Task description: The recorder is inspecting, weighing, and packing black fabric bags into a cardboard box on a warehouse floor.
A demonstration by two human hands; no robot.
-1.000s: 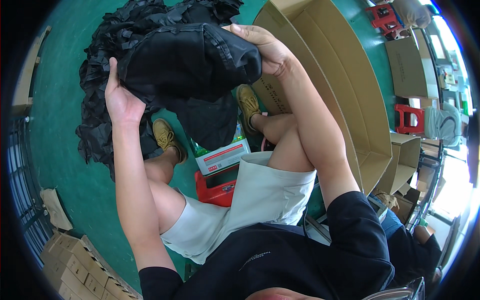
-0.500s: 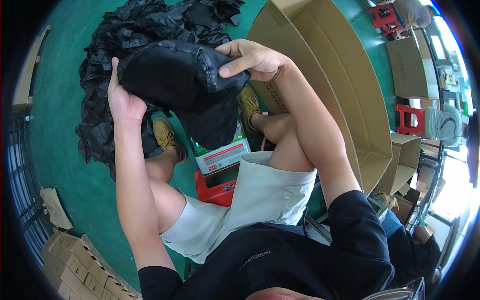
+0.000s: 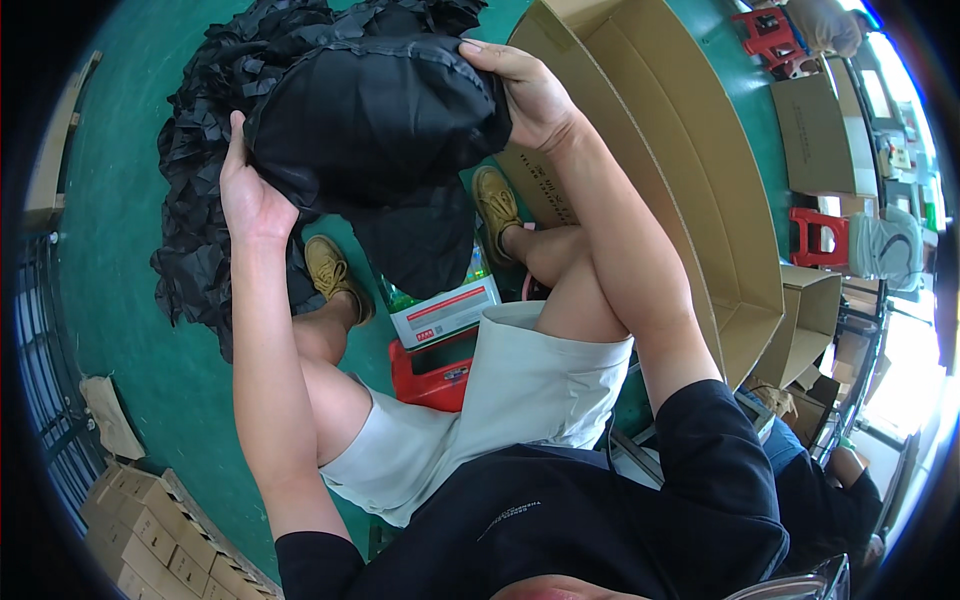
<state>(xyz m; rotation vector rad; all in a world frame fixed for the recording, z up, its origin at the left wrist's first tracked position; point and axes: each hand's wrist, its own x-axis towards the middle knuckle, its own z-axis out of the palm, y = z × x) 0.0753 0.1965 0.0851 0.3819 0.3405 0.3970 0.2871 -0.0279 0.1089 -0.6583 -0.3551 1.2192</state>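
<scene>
Our right hand clamps the black cloth by its right edge; our left hand touches its left side, grip hidden.

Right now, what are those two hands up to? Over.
Left hand at black cloth's left side, fingers hidden. Right hand gripping its upper right edge. Cloth's lower part hanging. Open cardboard box close on the right.

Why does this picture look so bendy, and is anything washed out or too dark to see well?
In the head view, the wide lens bows the long edges of the cardboard box and the picture's corners go black; in that same view, glare bleaches the bright patch near the right edge, while the black cloth has a faint sheen but loses detail in its darker folds.
</scene>
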